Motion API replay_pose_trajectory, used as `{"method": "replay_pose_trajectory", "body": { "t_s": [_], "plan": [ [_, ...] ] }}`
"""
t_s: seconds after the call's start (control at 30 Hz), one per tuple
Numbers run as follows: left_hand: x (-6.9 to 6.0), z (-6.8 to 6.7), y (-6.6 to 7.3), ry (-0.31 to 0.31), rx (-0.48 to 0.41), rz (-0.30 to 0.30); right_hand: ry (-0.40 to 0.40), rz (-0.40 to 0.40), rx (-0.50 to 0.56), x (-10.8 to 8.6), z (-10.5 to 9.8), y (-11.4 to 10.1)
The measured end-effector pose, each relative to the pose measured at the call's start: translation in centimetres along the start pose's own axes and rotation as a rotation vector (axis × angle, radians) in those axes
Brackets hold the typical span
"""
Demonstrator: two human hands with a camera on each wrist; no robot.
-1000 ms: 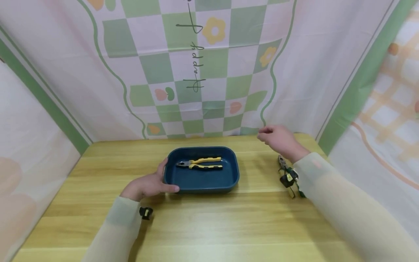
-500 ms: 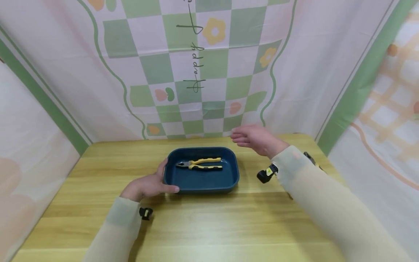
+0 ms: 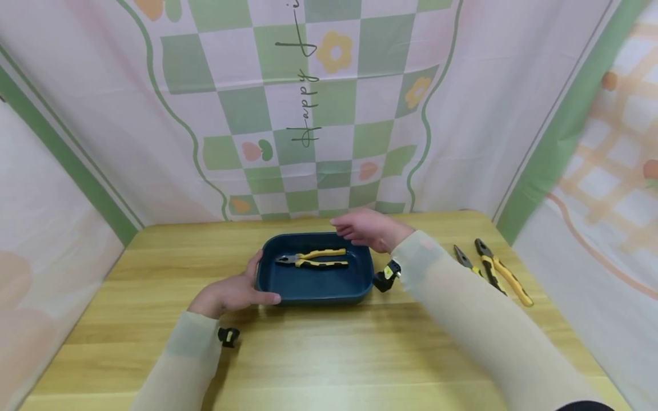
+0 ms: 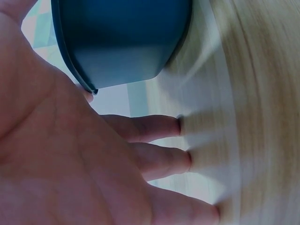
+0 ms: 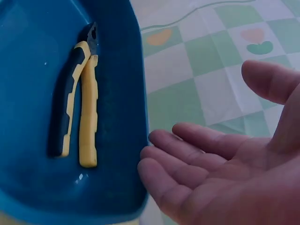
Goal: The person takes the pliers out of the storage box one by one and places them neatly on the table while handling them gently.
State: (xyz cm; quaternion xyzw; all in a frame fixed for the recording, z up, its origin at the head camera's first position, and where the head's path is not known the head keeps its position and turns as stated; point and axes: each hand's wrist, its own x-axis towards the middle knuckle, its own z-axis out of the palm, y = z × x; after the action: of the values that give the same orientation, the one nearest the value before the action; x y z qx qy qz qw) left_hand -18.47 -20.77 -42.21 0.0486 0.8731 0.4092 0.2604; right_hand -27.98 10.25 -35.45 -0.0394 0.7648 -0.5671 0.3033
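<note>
A dark blue tray (image 3: pixel 313 290) sits on the wooden table with yellow-and-black combination pliers (image 3: pixel 323 264) lying inside, jaws pointing left. My left hand (image 3: pixel 231 293) rests against the tray's left end, thumb at the front rim. In the left wrist view, several straight fingers (image 4: pixel 161 159) reach down to the tabletop beside the tray wall. Over the tray's far right corner is my right hand (image 3: pixel 371 229), holding nothing. The right wrist view shows its palm and loosely extended fingers (image 5: pixel 183 166) at the tray rim, apart from the pliers (image 5: pixel 88 117).
Right of the tray, partly behind the right sleeve, lie needle-nose pliers (image 3: pixel 464 258) and another pair of yellow-and-black pliers (image 3: pixel 511 279). A patterned curtain (image 3: pixel 329 114) hangs along the table's back edge. Each wrist carries a small black camera (image 3: pixel 384 278).
My right hand has swung left from above the table's right side to the tray's far right corner, uncovering the pliers on the right. The left hand and tray stay put.
</note>
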Motion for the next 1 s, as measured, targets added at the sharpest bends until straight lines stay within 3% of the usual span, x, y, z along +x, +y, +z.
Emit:
{"method": "replay_pose_trajectory", "body": {
  "t_s": [0.33, 0.7, 1.0],
  "plan": [
    [0.0, 0.0, -0.1, -0.013, -0.007, 0.0, -0.024, 0.097, -0.064, 2.2, 1.8, 0.3],
    [1.2, 0.0, -1.0, 0.001, -0.044, -0.031, -0.017, 0.112, -0.102, 3.6, 4.0, 0.7],
    [1.2, 0.0, -1.0, 0.016, -0.036, -0.031, 0.05, 0.089, -0.259, 3.3, 4.9, 0.7]
  ]
}}
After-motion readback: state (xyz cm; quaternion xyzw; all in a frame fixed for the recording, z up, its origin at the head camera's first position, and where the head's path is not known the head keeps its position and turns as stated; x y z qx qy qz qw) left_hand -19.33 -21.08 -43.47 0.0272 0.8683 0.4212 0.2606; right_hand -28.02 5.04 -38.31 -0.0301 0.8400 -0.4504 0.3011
